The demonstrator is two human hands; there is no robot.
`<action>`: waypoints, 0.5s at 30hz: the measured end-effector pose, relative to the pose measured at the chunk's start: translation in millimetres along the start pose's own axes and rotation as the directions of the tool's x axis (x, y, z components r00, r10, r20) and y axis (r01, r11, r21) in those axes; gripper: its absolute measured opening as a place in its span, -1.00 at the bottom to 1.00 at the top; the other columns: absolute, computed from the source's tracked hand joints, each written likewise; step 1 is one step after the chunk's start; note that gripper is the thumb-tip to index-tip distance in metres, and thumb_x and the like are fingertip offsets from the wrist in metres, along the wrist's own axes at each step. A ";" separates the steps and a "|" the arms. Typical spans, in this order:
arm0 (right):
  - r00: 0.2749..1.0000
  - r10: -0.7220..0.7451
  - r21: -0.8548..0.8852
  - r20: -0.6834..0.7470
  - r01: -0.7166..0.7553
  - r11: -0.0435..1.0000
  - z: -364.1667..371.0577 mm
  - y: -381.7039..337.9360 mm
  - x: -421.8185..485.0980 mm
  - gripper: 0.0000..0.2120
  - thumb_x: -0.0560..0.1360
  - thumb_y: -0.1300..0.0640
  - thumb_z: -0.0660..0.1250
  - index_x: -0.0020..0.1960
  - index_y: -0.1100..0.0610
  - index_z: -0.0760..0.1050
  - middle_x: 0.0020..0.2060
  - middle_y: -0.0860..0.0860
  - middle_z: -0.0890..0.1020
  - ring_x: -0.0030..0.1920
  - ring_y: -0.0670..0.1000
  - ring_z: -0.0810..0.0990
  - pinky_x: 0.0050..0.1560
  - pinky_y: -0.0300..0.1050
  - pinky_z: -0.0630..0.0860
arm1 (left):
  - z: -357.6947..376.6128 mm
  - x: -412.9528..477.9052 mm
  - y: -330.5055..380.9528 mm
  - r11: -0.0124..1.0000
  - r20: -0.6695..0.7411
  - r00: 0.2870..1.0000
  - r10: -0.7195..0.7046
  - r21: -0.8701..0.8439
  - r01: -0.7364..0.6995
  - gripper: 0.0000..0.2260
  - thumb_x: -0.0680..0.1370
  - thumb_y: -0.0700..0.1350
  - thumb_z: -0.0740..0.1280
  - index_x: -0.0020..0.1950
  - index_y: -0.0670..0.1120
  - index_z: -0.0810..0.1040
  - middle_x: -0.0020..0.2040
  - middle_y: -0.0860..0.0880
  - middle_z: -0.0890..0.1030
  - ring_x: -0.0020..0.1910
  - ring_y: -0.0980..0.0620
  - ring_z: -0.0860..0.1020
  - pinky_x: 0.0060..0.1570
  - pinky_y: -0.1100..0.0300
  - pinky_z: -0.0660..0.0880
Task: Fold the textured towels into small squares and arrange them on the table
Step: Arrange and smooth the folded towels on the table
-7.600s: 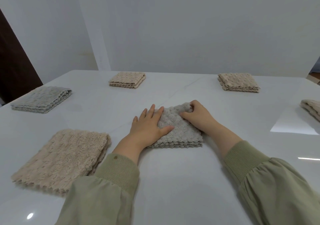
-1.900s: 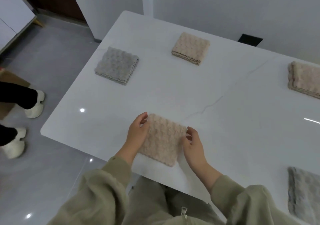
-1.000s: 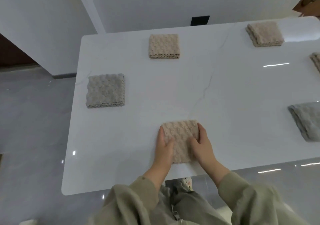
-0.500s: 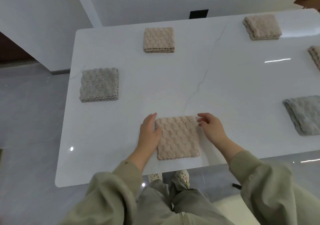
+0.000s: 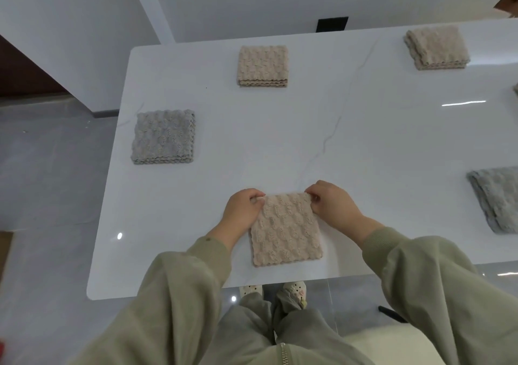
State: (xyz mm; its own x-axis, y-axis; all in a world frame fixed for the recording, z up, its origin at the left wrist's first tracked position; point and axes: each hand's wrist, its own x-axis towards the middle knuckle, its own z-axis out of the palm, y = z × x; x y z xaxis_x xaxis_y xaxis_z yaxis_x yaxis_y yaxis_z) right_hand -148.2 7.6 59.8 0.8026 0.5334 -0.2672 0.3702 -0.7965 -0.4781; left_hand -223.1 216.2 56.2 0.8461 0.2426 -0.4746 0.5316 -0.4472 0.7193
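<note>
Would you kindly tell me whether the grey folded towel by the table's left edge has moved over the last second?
No. The grey towel sits just as close to the left edge of the table, still square to it.

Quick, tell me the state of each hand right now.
Left hand: closed, pinching the far left corner of the beige textured square towel.
Right hand: closed, pinching that towel's far right corner.

A black plate (image 5: pixel 332 24) is set in the white wall (image 5: pixel 252 0), and cream clogs (image 5: pixel 294 289) stand on the glossy grey floor (image 5: pixel 50 182).
</note>
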 end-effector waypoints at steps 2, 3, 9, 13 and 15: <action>0.998 -0.051 -0.055 -0.046 0.049 0.997 0.9 5.4 -1.8 -0.85 0.47 0.30 0.26 -0.06 0.21 0.59 -0.20 0.07 0.57 -0.15 0.10 0.53 -0.17 -0.07 0.45 | 0.2 0.8 0.6 0.999 -0.007 1.000 0.007 0.034 -0.007 -0.83 0.56 -0.15 0.28 0.09 -0.10 0.61 0.07 0.01 0.61 0.09 0.08 0.52 0.08 0.28 0.37; 0.995 -0.072 -0.083 -0.064 0.067 0.994 1.6 8.0 -2.5 -0.86 0.47 0.30 0.26 -0.09 0.22 0.60 -0.23 0.08 0.57 -0.17 0.11 0.53 -0.20 -0.06 0.45 | 0.7 0.7 0.5 0.999 -0.011 1.000 0.011 0.045 -0.010 -0.84 0.56 -0.15 0.28 0.08 -0.10 0.61 0.07 0.01 0.62 0.08 0.08 0.52 0.07 0.28 0.37; 0.992 -0.097 -0.124 -0.083 0.086 0.989 1.1 10.5 -2.4 -0.81 0.50 0.30 0.24 -0.02 0.21 0.63 -0.12 0.09 0.60 -0.07 0.13 0.55 -0.11 -0.06 0.49 | 0.7 1.2 0.3 0.996 -0.021 0.999 0.046 0.081 -0.044 -0.82 0.57 -0.16 0.27 0.13 -0.09 0.59 0.12 0.01 0.58 0.12 0.08 0.50 0.08 0.31 0.33; 0.963 -0.173 -0.101 -0.206 0.155 0.983 -1.7 -14.7 -7.5 -0.66 0.52 0.17 0.14 0.21 0.25 0.52 0.12 0.15 0.58 0.12 0.17 0.52 0.15 0.02 0.45 | 5.0 2.5 0.6 0.978 0.032 0.987 0.156 0.136 -0.159 -0.75 0.57 -0.18 0.25 0.24 -0.08 0.54 0.17 -0.04 0.53 0.19 0.04 0.46 0.13 0.33 0.29; 0.971 -0.230 -0.224 -0.064 0.211 0.952 5.7 -20.8 -10.0 -0.64 0.54 0.11 0.16 0.28 0.22 0.45 0.21 0.14 0.53 0.20 0.17 0.49 0.21 0.04 0.41 | 7.5 3.6 -2.0 0.964 0.040 0.980 0.193 0.176 -0.197 -0.76 0.57 -0.19 0.25 0.22 -0.08 0.55 0.15 -0.05 0.53 0.18 0.01 0.45 0.16 0.27 0.32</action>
State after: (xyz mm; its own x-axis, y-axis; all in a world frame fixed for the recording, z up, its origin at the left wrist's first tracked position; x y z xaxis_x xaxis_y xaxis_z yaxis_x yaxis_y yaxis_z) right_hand -166.6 20.4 67.6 0.7238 0.6833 -0.0961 0.6263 -0.7090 -0.3243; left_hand -221.4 211.5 49.3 0.9305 0.1170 -0.3471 0.3396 -0.6308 0.6977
